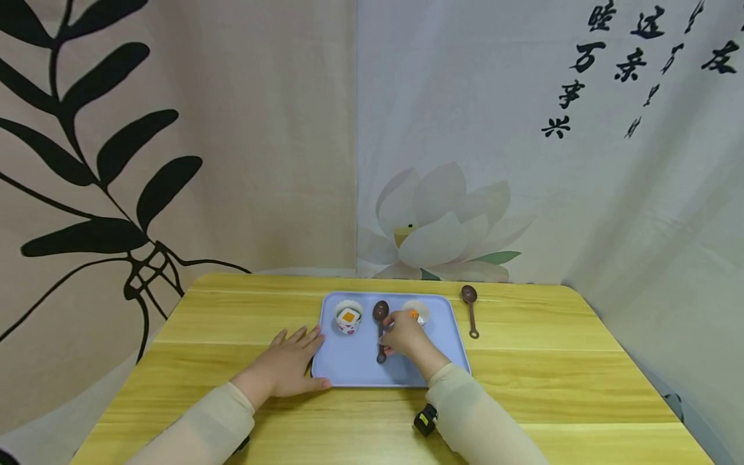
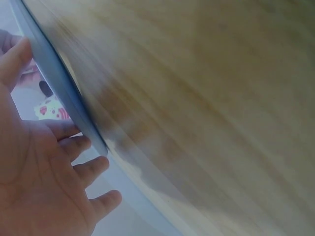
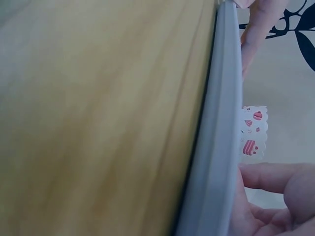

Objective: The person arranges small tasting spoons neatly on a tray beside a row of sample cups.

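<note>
A light-blue tray (image 1: 354, 368) lies on the table with two paper cups and a dark brown spoon (image 1: 380, 312) on it. My left hand (image 1: 289, 363) rests at the tray's left front corner, fingers spread and touching its edge; the left wrist view shows its palm (image 2: 39, 172). With curled fingers, my right hand (image 1: 408, 337) pinches the spoon's handle, between the cups. The left cup (image 1: 348, 320) holds something white and orange. Behind my right hand, the other cup (image 1: 422, 309) is partly hidden, with orange showing inside. The right wrist view does not show the spoon.
A second brown spoon (image 1: 469, 310) lies on the wooden table (image 1: 552, 374), right of the tray. Behind the table hangs a printed curtain (image 1: 279, 161). In the right wrist view, the tray's raised rim (image 3: 211, 128) stands beside a patterned cup (image 3: 253, 132).
</note>
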Motion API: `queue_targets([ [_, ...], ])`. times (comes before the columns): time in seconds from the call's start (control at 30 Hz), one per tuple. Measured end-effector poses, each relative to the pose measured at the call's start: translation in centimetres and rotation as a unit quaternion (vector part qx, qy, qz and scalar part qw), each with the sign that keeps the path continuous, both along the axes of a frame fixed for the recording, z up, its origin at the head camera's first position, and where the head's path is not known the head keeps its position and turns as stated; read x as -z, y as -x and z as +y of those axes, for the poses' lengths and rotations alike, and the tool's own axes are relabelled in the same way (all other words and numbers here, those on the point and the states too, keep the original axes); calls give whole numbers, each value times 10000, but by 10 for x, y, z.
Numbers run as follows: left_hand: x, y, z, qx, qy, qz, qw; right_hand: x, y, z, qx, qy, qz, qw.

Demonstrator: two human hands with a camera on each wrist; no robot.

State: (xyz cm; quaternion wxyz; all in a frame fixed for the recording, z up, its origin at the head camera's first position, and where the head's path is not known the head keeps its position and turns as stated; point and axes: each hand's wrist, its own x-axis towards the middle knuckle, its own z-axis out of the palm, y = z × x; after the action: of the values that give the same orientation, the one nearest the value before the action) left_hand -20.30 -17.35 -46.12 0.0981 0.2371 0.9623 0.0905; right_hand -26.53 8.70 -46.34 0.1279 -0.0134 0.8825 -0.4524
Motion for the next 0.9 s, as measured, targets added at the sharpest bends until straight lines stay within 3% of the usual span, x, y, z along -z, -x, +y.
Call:
queue_targets([
  [0.9,-2,0,0,23,46,-6,10000,5,5,1,-65,155,-150,9997],
])
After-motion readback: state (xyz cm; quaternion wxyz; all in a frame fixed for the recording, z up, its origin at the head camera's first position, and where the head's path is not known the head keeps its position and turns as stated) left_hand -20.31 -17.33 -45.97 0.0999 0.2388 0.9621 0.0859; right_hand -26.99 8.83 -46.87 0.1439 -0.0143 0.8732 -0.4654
